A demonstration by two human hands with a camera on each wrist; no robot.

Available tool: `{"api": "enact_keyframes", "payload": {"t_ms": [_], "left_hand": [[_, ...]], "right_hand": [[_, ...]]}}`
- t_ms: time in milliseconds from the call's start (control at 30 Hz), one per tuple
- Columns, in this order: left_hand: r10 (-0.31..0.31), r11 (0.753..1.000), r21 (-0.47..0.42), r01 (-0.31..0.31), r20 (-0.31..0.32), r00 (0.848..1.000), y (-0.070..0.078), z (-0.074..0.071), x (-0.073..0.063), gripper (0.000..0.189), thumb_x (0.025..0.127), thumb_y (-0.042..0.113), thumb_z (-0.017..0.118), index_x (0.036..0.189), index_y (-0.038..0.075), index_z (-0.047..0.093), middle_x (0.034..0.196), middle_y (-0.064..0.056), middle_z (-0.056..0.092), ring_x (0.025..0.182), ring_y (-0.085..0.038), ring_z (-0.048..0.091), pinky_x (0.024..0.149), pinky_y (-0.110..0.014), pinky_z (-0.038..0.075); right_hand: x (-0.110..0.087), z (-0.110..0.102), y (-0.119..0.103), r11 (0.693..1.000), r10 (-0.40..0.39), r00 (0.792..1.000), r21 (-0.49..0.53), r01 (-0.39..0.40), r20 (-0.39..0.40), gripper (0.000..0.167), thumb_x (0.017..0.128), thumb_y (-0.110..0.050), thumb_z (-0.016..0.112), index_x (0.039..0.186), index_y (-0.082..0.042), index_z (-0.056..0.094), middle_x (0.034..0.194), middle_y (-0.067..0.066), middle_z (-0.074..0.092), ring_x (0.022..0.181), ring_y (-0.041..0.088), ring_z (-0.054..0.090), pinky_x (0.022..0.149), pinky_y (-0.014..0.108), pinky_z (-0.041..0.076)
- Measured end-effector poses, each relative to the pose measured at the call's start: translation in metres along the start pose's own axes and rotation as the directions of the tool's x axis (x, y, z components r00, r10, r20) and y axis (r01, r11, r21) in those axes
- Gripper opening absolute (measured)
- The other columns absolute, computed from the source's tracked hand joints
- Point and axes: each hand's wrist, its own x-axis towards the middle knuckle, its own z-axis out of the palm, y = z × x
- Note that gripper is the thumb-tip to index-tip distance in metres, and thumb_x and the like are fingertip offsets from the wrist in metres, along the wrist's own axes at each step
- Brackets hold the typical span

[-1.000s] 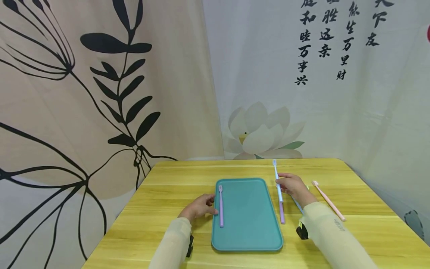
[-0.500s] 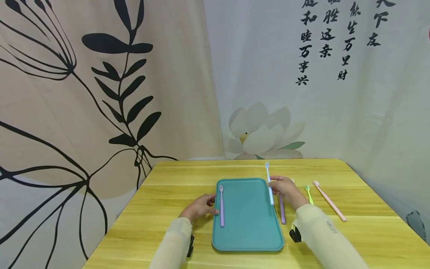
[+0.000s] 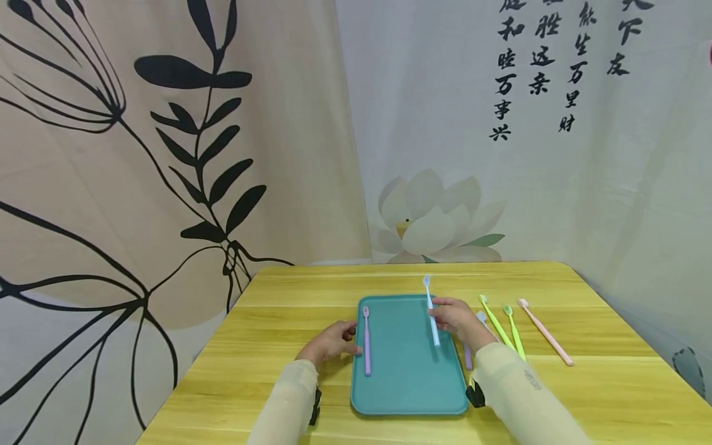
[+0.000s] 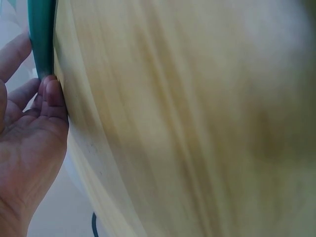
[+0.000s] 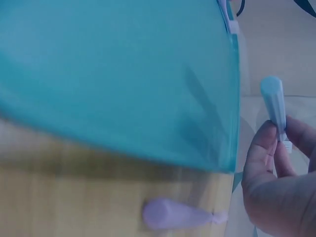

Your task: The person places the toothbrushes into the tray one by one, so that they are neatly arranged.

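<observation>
My right hand pinches a light blue toothbrush above the right part of a teal tray, its bristle head pointing to the back. In the right wrist view, thumb and fingers hold its handle, whose end sticks out toward the camera. A purple toothbrush lies lengthwise along the tray's left side. My left hand holds the tray's left rim; in the left wrist view its fingertips sit right at the tray's edge, close over the table.
Right of the tray lie another purple toothbrush, a bluish one partly hidden by my right hand, two green ones and a pink one. The wooden table ends before a printed curtain.
My right hand has carried the light blue toothbrush leftward from beside the tray to over it, uncovering the green toothbrushes. The left hand has stayed at the tray's rim.
</observation>
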Motion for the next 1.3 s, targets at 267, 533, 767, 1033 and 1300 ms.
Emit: {"api": "enact_keyframes", "payload": {"t_ms": [267,533,767,1033,1300], "left_hand": [[0.001,1.000,0.006,-0.001,0.010,1.000,0.001,0.001,-0.002,0.071,0.086,0.004,0.076,0.147,-0.005,0.042,0.120,-0.013,0.054,0.109,-0.028,0.047,0.095,-0.047,0.044],[0.002,1.000,0.007,-0.002,0.006,1.000,0.001,0.000,-0.002,0.070,0.085,0.004,0.077,0.146,-0.006,0.043,0.119,-0.013,0.054,0.108,-0.028,0.048,0.095,-0.047,0.044],[0.012,1.000,0.026,-0.012,0.011,1.000,0.001,-0.001,-0.002,0.071,0.085,0.006,0.077,0.146,-0.006,0.043,0.119,-0.012,0.055,0.108,-0.028,0.048,0.096,-0.048,0.044],[0.008,1.000,0.015,-0.008,0.009,1.000,0.003,-0.001,-0.003,0.071,0.085,0.004,0.077,0.146,-0.006,0.043,0.118,-0.012,0.055,0.107,-0.028,0.048,0.095,-0.048,0.044],[0.020,1.000,0.008,-0.021,0.023,1.000,0.002,-0.002,-0.003,0.070,0.085,0.003,0.077,0.146,-0.006,0.044,0.114,-0.011,0.056,0.104,-0.027,0.049,0.092,-0.046,0.046]], "right_hand": [[-0.003,0.023,0.007,0.999,0.032,0.999,-0.014,-0.032,-0.025,0.042,0.090,0.001,0.067,0.130,0.010,0.055,0.092,0.012,0.064,0.080,0.019,0.061,0.072,0.032,0.054],[-0.005,0.046,0.010,0.999,0.045,0.998,-0.026,-0.046,-0.039,0.038,0.090,0.004,0.065,0.127,0.011,0.057,0.087,0.010,0.063,0.075,0.018,0.059,0.068,0.031,0.052],[-0.008,0.058,0.010,0.997,0.047,0.998,-0.054,-0.049,-0.030,0.036,0.091,0.003,0.065,0.125,0.010,0.059,0.091,0.013,0.064,0.077,0.020,0.059,0.069,0.033,0.053],[-0.013,0.068,0.004,0.995,0.064,0.998,-0.072,-0.066,-0.024,0.034,0.090,0.004,0.065,0.124,0.009,0.060,0.092,0.014,0.064,0.077,0.020,0.060,0.070,0.033,0.054],[-0.016,0.086,0.004,0.993,0.071,0.997,-0.092,-0.072,-0.011,0.034,0.089,0.004,0.067,0.122,0.009,0.061,0.091,0.014,0.063,0.077,0.021,0.059,0.069,0.033,0.053]]}}
